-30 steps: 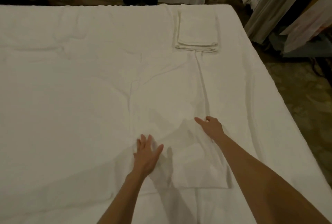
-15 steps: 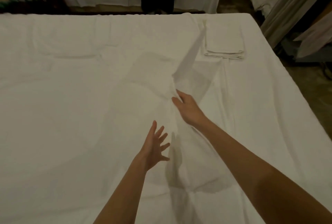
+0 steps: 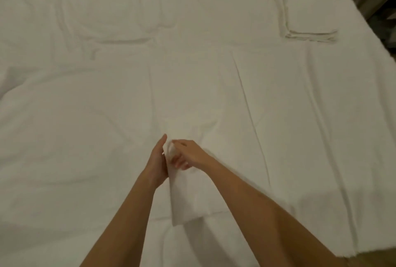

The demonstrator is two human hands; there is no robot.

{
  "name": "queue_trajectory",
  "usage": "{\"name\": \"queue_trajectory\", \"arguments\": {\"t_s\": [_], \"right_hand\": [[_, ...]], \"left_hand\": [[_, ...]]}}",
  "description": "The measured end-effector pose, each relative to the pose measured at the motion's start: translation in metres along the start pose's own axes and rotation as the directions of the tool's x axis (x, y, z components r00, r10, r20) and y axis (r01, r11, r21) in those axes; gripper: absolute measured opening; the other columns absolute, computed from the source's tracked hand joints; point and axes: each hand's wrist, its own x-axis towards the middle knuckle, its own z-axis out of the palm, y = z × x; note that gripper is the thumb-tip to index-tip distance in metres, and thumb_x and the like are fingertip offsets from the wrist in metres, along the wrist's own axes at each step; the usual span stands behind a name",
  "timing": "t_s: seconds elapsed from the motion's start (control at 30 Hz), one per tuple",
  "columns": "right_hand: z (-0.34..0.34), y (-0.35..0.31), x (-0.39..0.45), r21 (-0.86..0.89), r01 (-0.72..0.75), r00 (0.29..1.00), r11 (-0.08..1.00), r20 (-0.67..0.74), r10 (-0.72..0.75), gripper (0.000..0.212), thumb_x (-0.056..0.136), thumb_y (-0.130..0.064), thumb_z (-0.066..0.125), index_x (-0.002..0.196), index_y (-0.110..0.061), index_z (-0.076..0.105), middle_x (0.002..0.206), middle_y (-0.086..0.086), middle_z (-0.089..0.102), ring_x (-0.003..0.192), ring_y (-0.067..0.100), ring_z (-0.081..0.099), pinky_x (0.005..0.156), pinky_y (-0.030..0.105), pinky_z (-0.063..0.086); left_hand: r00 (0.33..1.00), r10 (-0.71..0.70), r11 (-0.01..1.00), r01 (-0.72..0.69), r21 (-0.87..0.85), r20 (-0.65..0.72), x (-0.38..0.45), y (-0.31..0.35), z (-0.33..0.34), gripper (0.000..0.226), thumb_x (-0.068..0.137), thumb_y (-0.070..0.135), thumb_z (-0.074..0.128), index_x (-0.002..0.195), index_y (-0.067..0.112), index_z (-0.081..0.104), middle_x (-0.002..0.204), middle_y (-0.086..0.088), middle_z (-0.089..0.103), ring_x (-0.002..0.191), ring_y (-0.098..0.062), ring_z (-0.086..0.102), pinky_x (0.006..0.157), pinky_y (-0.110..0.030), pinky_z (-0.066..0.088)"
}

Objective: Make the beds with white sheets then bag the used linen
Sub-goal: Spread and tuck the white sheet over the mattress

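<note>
White sheets point(image 3: 107, 95) are spread across the bed; a folded white cloth point(image 3: 186, 198) is pinched by the right hand point(image 3: 188, 155) and touched by the straight-fingered left hand point(image 3: 156, 159).

We see a white sheet point(image 3: 214, 87) of matt woven cloth, softly creased, covering the bed. The folded linen point(image 3: 310, 20) at the far right looks like the same matt cloth, its stacked edges slightly rougher.

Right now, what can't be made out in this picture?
- Head view: left hand palm, turned away; its grip is unclear.
- Right hand fingertips, buried in the white folded cloth.
- Folded white linen stack: layer count blurred.
- Room beyond the bed: dark, cut off by the top edge.
</note>
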Motion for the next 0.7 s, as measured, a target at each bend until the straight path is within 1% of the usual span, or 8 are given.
{"name": "queue_trajectory", "arguments": {"t_s": [0.1, 0.2, 0.27, 0.37, 0.47, 0.57, 0.63, 0.7], "right_hand": [[-0.001, 0.038, -0.018, 0.330, -0.091, 0.981, 0.940, -0.131, 0.140, 0.027, 0.099, -0.020, 0.045, 0.109, -0.001, 0.061, 0.071, 0.007, 0.064, 0.056, 0.015, 0.061, 0.055, 0.023, 0.047], [-0.009, 0.083, -0.047, 0.449, -0.255, 0.943, 0.857, -0.082, 0.323, 0.034, 0.101, -0.030, 0.042, 0.095, -0.003, 0.061, 0.076, 0.010, 0.066, 0.063, 0.018, 0.064, 0.060, 0.024, 0.048], [-0.015, 0.107, -0.061, 0.457, -0.355, 0.911, 0.816, -0.028, 0.412, 0.045, 0.099, -0.042, 0.042, 0.091, -0.003, 0.064, 0.081, 0.011, 0.071, 0.069, 0.019, 0.068, 0.067, 0.027, 0.050], [-0.019, 0.132, -0.076, 0.447, -0.474, 0.859, 0.758, 0.047, 0.510, 0.067, 0.091, -0.062, 0.044, 0.098, 0.000, 0.069, 0.092, 0.014, 0.074, 0.086, 0.024, 0.072, 0.079, 0.030, 0.052], [-0.019, 0.150, -0.090, 0.390, -0.583, 0.803, 0.713, 0.140, 0.580, 0.083, 0.080, -0.074, 0.047, 0.106, 0.001, 0.069, 0.098, 0.013, 0.074, 0.094, 0.023, 0.071, 0.084, 0.031, 0.053], [-0.017, 0.160, -0.098, 0.659, -0.407, 0.820, 0.633, -0.042, 0.571, 0.064, 0.079, -0.061, 0.065, 0.103, -0.002, 0.065, 0.093, 0.014, 0.073, 0.087, 0.025, 0.071, 0.075, 0.032, 0.054], [-0.016, 0.162, -0.099, 0.835, -0.100, 0.796, 0.541, -0.259, 0.548, 0.041, 0.080, -0.038, 0.075, 0.105, -0.008, 0.062, 0.097, 0.012, 0.069, 0.087, 0.026, 0.069, 0.068, 0.031, 0.055], [-0.018, 0.164, -0.101, 0.874, 0.166, 0.752, 0.457, -0.412, 0.514, 0.034, 0.083, -0.020, 0.075, 0.112, -0.010, 0.061, 0.102, 0.009, 0.068, 0.090, 0.024, 0.067, 0.065, 0.031, 0.056]], "left_hand": [[0.993, 0.001, 0.966, 0.031, 0.257, -0.121, 0.011, -0.026, -0.014, 0.038, 0.087, 0.023, 0.068, 0.118, 0.001, 0.064, 0.093, -0.012, 0.071, 0.086, -0.029, 0.066, 0.082, -0.043, 0.053], [0.986, 0.028, 0.899, 0.048, 0.435, -0.166, 0.013, -0.041, -0.020, 0.037, 0.086, 0.015, 0.070, 0.118, -0.002, 0.063, 0.099, -0.015, 0.070, 0.092, -0.032, 0.065, 0.081, -0.043, 0.052], [0.983, 0.079, 0.903, -0.001, 0.429, -0.163, 0.013, -0.040, -0.023, 0.037, 0.089, 0.018, 0.068, 0.119, -0.003, 0.062, 0.104, -0.016, 0.069, 0.095, -0.033, 0.066, 0.082, -0.042, 0.053], [0.980, 0.108, 0.956, -0.056, 0.288, -0.167, 0.006, -0.045, -0.028, 0.035, 0.091, 0.021, 0.065, 0.118, 0.000, 0.062, 0.106, -0.013, 0.070, 0.093, -0.030, 0.067, 0.079, -0.038, 0.053], [0.987, -0.004, 0.959, 0.049, 0.277, -0.162, -0.009, -0.071, -0.031, 0.058, 0.073, 0.034, 0.081, 0.118, 0.002, 0.062, 0.106, -0.010, 0.070, 0.095, -0.027, 0.066, 0.080, -0.039, 0.054], [0.990, -0.041, 0.908, 0.093, 0.409, -0.134, -0.023, -0.099, -0.031, 0.096, 0.036, 0.047, 0.086, 0.118, 0.007, 0.060, 0.109, -0.007, 0.068, 0.100, -0.027, 0.064, 0.084, -0.040, 0.053], [0.992, -0.015, 0.915, 0.064, 0.398, -0.124, -0.027, -0.107, -0.031, 0.084, 0.050, 0.039, 0.090, 0.120, 0.006, 0.059, 0.106, -0.007, 0.069, 0.097, -0.025, 0.065, 0.082, -0.037, 0.052], [0.992, -0.016, 0.946, 0.056, 0.319, -0.127, -0.031, -0.110, -0.032, 0.051, 0.074, 0.021, 0.082, 0.117, 0.006, 0.059, 0.099, -0.004, 0.069, 0.091, -0.022, 0.066, 0.079, -0.034, 0.052]]}}
